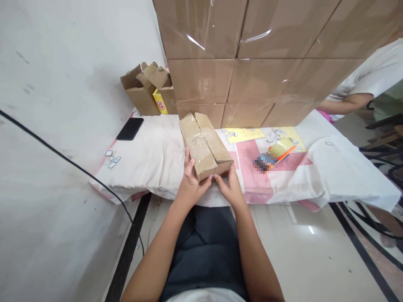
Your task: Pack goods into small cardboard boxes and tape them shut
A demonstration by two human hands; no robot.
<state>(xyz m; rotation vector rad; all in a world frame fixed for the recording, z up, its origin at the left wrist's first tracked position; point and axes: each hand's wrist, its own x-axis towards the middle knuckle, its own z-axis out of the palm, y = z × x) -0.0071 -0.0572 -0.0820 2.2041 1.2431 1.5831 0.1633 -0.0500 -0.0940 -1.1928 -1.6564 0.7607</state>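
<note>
Left hand (pixel 190 184): closed around the near left corner of the box (pixel 204 144), thumb up the side. Right hand (pixel 231 188): fingers curled on the near lower edge, gripping the same box. The box lies tilted on the front of the cloth-covered table (pixel 151 159), its far end pointing at the stacked cartons (pixel 252 63).

Status, as judged from this view:
- Done: flaps shut, clear tape laid along the top seam
- Not seen: any label or sticker on the visible faces

The tape dispenser (pixel 280 151) lies well to the right, unheld. A phone (pixel 130 128) lies at the left.

Writing: none on the box. A yellow pack (pixel 160 102) among the open cartons (pixel 141 90) bears a red mark, too small to read
</note>
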